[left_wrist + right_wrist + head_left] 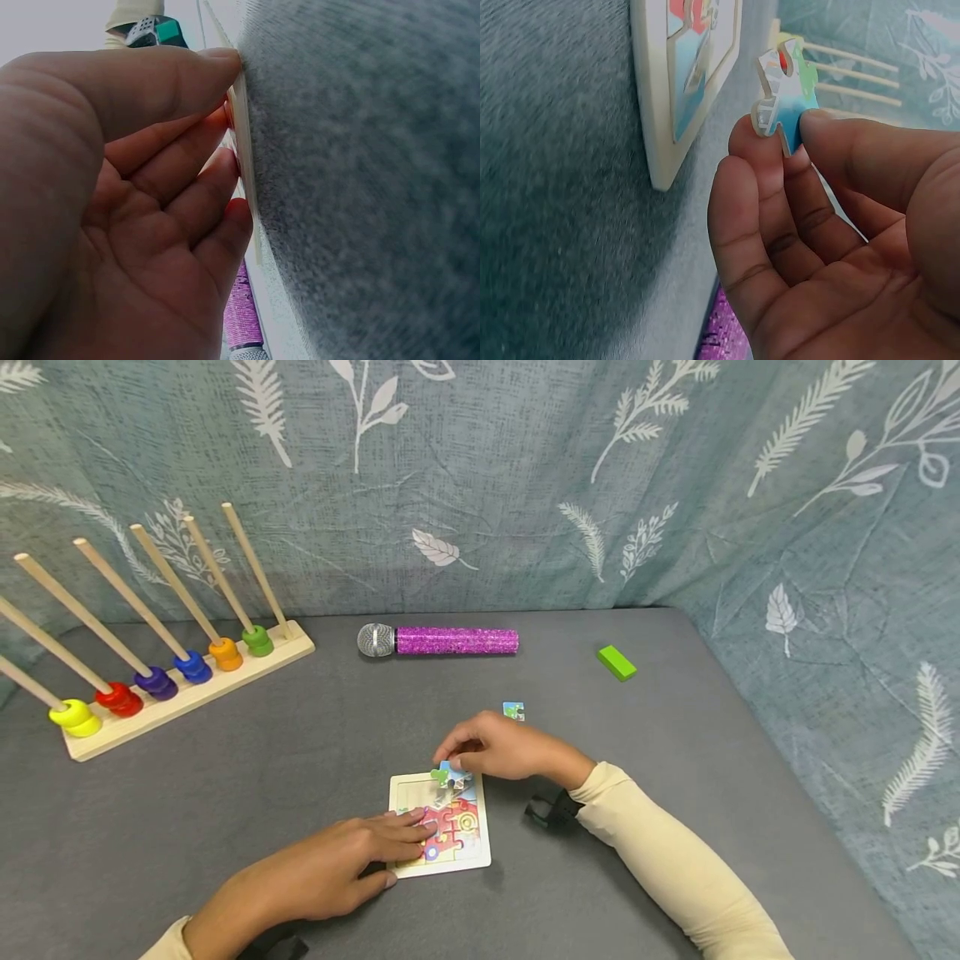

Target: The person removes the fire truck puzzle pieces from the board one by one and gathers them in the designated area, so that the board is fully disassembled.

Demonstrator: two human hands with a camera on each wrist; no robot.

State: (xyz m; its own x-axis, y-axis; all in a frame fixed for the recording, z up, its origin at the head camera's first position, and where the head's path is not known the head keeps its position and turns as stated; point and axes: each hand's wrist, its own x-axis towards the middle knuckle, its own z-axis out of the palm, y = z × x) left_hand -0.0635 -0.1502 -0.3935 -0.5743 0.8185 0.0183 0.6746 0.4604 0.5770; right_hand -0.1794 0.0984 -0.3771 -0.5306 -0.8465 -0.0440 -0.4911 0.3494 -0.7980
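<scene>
Over the grey tabletop I watch remotely, the left hand rests straight-fingered and the right hand pinches, one apparently steadying the wooden puzzle tray, the other holding a jigsaw piece above its far side, presumably leaving edges free.

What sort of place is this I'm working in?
Probably a play or recording corner: a puzzle and a bead rack sit before a leaf-print curtain.

Gray tabletop w/ puzzle tray, ctr. Behind: bead rack L, purple mic, puzzle pc, green block R.
</scene>
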